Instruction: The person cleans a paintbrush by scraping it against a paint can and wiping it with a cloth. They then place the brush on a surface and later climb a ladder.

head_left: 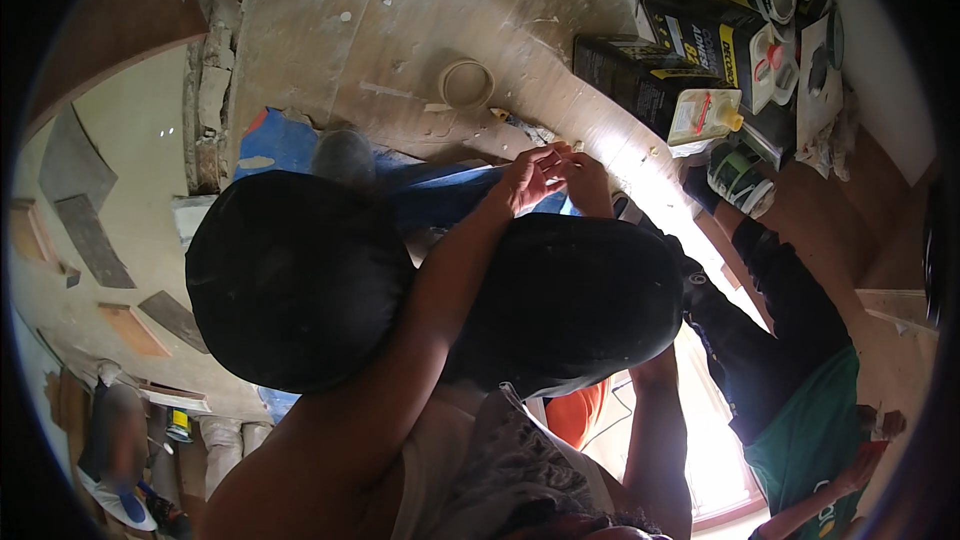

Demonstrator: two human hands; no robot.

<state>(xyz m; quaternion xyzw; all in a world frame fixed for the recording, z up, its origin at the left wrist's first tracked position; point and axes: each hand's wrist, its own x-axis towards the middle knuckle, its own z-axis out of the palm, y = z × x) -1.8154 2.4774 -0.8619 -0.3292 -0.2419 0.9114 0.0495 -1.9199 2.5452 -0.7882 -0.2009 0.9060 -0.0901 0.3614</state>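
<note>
My left hand (pixel 537 177) and my right hand (pixel 588 185) meet just beyond my black-clad knees (pixel 570 285). Their fingertips are bent together and touch, closed on something too small to make out; a pale speck shows at the tips. Blue cloth (pixel 440 195) lies beneath and beside the hands. Slightly past them on the floor is a slim tool (pixel 522 126), its kind unclear. A beige ring, like a roll of tape (pixel 490 85), lies farther off on the wooden floor (pixel 400 40).
Dark rectangular cans (pixel 625 75) with pale tops stand at the far right. A person in a green shirt (pixel 815 450) is close on my right. Another person (pixel 115 440) is at the lower left. Loose flat boards (pixel 92 240) lie left, past a rough broken floor edge (pixel 215 90).
</note>
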